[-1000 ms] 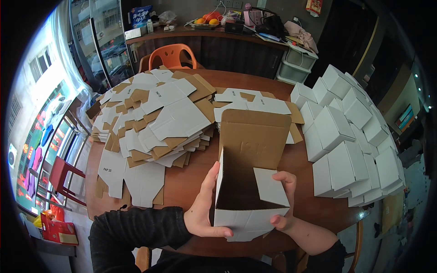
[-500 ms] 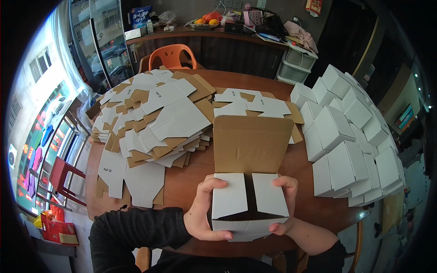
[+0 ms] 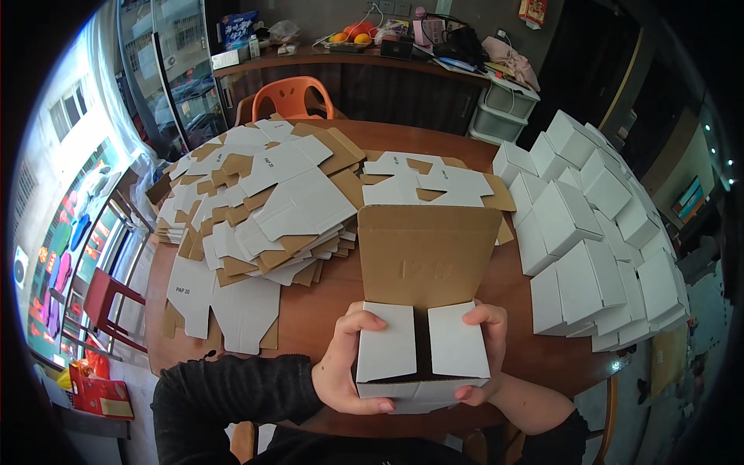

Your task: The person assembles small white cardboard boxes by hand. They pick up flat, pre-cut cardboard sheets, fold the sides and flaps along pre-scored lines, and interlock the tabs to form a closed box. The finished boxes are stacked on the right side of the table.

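Between my hands is a small white cardboard box [image 3: 457, 341], held over the near edge of the table. Its two side flaps are folded inward, with a dark gap between them. The box's lid stands upright at the far side and shows its brown inner face [image 3: 428, 248]. My left hand [image 3: 345, 364] grips the left side, thumb on the left flap and fingers at the front lower corner. On the right side, my right hand [image 3: 488, 349] grips in the same way, thumb on the right flap.
Flat unfolded box blanks [image 3: 287, 194] are piled on the left of the brown table [image 3: 310, 318], with more blanks [image 3: 426, 174] beyond the box. Many folded white boxes [image 3: 573, 209] are stacked at the right. An orange chair [image 3: 294, 97] stands across the table.
The side flaps now lie flatter and more level over the opening. The box has tilted slightly, and its raised lid sits a little lower in view. Both hands keep their grip.
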`<state>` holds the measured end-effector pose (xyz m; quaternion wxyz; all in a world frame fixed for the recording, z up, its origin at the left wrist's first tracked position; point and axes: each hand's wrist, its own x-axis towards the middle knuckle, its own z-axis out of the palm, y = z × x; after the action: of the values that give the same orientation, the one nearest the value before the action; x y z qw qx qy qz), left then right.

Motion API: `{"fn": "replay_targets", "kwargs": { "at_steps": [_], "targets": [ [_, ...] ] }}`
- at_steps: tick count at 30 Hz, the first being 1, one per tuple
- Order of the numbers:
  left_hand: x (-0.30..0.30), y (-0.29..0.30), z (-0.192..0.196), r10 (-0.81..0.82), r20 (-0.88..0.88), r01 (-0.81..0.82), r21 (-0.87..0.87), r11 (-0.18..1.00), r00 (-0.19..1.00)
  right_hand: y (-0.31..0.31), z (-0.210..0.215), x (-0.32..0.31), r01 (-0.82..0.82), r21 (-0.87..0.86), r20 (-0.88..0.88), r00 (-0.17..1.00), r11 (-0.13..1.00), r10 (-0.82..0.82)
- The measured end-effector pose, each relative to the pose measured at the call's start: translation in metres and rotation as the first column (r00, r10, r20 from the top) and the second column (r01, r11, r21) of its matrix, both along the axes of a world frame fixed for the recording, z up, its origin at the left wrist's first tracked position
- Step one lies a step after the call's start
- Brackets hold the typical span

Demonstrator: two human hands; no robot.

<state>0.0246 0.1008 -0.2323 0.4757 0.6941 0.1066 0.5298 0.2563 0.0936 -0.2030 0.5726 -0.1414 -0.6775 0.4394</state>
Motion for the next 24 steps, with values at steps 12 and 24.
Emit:
{"fn": "replay_targets", "kwargs": {
  "at_steps": [12, 24],
  "targets": [
    [0.001, 0.000, 0.000, 0.003, 0.000, -0.003, -0.017, 1.000, 1.000, -0.003, 0.000, 0.001, 0.026, -0.054, -0.007, 1.000, 0.998, -0.027],
    [0.000, 0.003, 0.011, -0.042, -0.039, 0.029, -0.290, 0.957, 0.998, -0.001, 0.007, 0.001, 0.135, -0.293, 0.086, 0.990, 0.947, -0.114]
  ]
}}
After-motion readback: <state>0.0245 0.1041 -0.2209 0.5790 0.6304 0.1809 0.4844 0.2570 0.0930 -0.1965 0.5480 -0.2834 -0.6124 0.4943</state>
